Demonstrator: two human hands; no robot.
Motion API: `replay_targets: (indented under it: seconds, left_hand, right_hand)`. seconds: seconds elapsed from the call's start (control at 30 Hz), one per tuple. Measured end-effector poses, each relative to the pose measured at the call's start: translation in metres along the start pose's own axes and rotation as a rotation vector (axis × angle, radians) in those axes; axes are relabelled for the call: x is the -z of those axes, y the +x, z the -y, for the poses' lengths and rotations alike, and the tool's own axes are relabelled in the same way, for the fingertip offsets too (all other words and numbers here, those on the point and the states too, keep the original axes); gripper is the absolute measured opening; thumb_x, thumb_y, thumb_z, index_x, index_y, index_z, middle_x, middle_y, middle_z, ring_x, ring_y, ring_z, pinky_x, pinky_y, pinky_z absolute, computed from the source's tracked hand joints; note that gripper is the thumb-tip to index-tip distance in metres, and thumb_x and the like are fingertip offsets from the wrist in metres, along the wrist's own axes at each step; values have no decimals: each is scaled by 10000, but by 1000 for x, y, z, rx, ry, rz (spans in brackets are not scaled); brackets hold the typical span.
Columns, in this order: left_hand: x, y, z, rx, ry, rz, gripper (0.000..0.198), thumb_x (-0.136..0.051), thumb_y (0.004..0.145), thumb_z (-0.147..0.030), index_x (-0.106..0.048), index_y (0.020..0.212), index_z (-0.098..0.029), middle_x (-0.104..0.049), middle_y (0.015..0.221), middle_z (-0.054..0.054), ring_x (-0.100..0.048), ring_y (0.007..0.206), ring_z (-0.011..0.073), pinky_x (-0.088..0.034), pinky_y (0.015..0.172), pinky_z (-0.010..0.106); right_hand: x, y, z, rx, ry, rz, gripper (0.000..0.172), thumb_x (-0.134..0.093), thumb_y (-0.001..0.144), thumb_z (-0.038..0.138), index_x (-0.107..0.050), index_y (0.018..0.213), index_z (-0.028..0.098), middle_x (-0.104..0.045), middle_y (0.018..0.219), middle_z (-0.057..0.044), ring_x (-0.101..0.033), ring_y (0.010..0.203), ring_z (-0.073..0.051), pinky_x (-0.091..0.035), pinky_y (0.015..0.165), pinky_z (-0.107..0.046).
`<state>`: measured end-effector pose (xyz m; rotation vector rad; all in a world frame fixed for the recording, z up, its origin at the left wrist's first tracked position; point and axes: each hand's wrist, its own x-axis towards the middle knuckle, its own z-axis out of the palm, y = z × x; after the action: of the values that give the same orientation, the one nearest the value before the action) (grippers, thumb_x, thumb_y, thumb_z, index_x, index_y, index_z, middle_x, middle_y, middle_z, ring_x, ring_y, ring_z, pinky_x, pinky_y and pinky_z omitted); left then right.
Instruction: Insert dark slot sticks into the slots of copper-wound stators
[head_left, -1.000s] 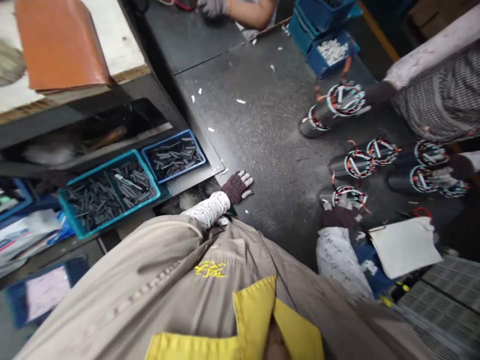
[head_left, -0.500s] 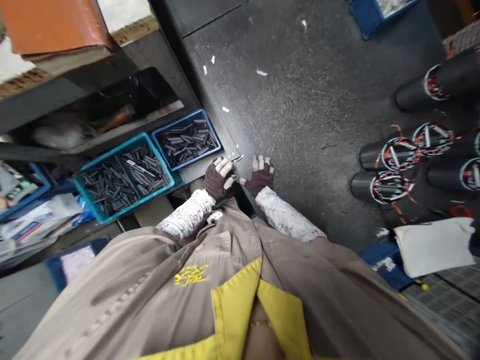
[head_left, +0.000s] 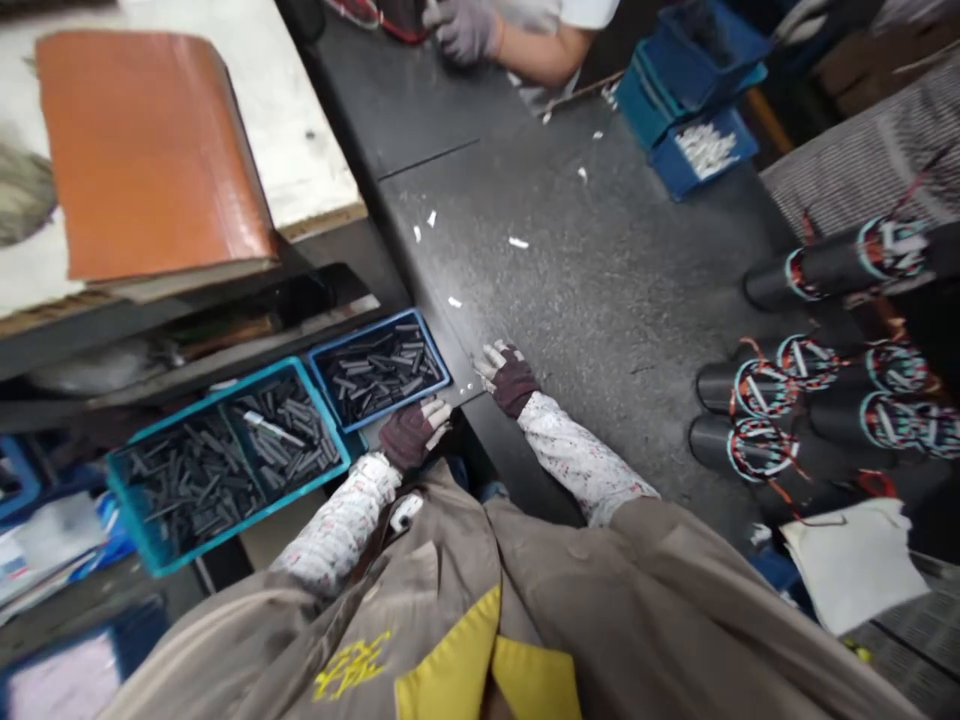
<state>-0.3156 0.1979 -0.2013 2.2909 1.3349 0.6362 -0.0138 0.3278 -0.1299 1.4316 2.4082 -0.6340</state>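
The dark strips (head_left: 375,368) — their material too small to tell.

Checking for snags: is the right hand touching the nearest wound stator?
Apart. The head view shows the right hand at the edge of the dark bench top, with a wide stretch of bench between its fingers and the nearest wound stator.

We read no legible text in this view. Yellow embroidered characters (head_left: 349,667) stand on the chest of the tan work coat (head_left: 431,580) at lower centre, but the stitching is too oblique and blurred to read. The printed packets (head_left: 45,535) at lower left carry markings too small to make out.
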Motion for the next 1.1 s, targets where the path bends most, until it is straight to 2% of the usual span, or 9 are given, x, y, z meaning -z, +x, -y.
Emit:
replay_targets:
  seconds: [0.17, 0.33, 0.4, 0.5, 0.6, 0.7, 0.87, 1.0, 1.1]
  left_hand:
    - [-8, -5, -2, -23, 130, -68, 365, -698, 1200, -333, -975, 1438, -317, -975, 1386, 151, -954, 1282, 369, -829, 1081, 530]
    - [0, -6, -10, -102, 191, -53, 372, -731, 1187, -230, -991, 1442, -302, -978, 1392, 144, -972, 1256, 353, -834, 1095, 482]
    - [2, -7, -13, -105, 192, -45, 388, -729, 1187, -189, -991, 1451, -298, -980, 1387, 137, -979, 1228, 339, -841, 1060, 452]
    - [-1, -11, -19, -85, 186, -35, 424, -747, 1166, -148, -996, 1453, -336, -984, 1377, 111, -981, 1211, 322, -840, 1054, 428]
    - [-5, -16, -24, -88, 161, -37, 456, -777, 1150, -167, -986, 1498, -377, -980, 1404, 101, -978, 1224, 319, -833, 1068, 430]
    - [-6, -20, -26, -92, 150, -36, 465, -786, 1170, -258, -958, 1574, -412, -983, 1388, 102, -983, 1153, 322, -836, 1002, 435]
    - [-3, -20, -29, -98, 209, -38, 390, -767, 1218, -339, -972, 1540, -418, -995, 1296, 99, -988, 1106, 325, -843, 944, 432]
    - [0, -19, -34, -129, 260, -31, 312, -759, 1226, -339, -1004, 1419, -351, -994, 1306, 107, -991, 1091, 309, -850, 953, 414]
    - [-2, -19, -35, -126, 265, 0, 285, -782, 1218, -339, -1000, 1402, -347, -995, 1303, 100, -990, 1086, 297, -852, 957, 405]
  right_hand:
    - [37, 55, -4, -231, 7, -29, 795, -655, 1261, 455, -527, 2037, 334, -311, 2148, -126, -267, 2017, -415, -224, 1641, -682]
    - [71, 130, -67, -601, 178, -312, 1099, -672, 1232, 706, -299, 2101, 146, -262, 2123, -328, -302, 1959, -562, -356, 1541, -794]
    - [83, 153, -93, -550, 207, -343, 1157, -650, 1225, 756, -249, 2102, 116, -303, 2097, -358, -324, 1940, -564, -352, 1528, -805]
    - [92, 169, -105, -285, 110, -221, 1246, -712, 1179, 788, -238, 2101, 97, -306, 2109, -321, -294, 1960, -542, -289, 1581, -741]
    - [81, 165, -83, 3, 17, -79, 1387, -851, 1071, 844, -303, 2085, 73, -265, 2133, -291, -215, 1991, -548, -193, 1636, -691]
    - [64, 163, -52, 14, 8, -92, 1413, -862, 1067, 866, -295, 2087, 69, -203, 2149, -295, -171, 1994, -574, -179, 1634, -725]
    - [76, 208, -23, -158, 22, -228, 1250, -708, 1205, 834, -249, 2102, 93, -154, 2159, -291, -219, 1965, -595, -279, 1587, -773]
    - [117, 263, -11, -38, -17, -207, 1071, -741, 1257, 582, -279, 2095, 100, -212, 2156, -262, -278, 1969, -524, -301, 1603, -682]
    - [134, 291, -2, 82, -52, -158, 784, -547, 1347, 389, -382, 2051, 86, -256, 2153, -222, -261, 1974, -450, -313, 1585, -592]
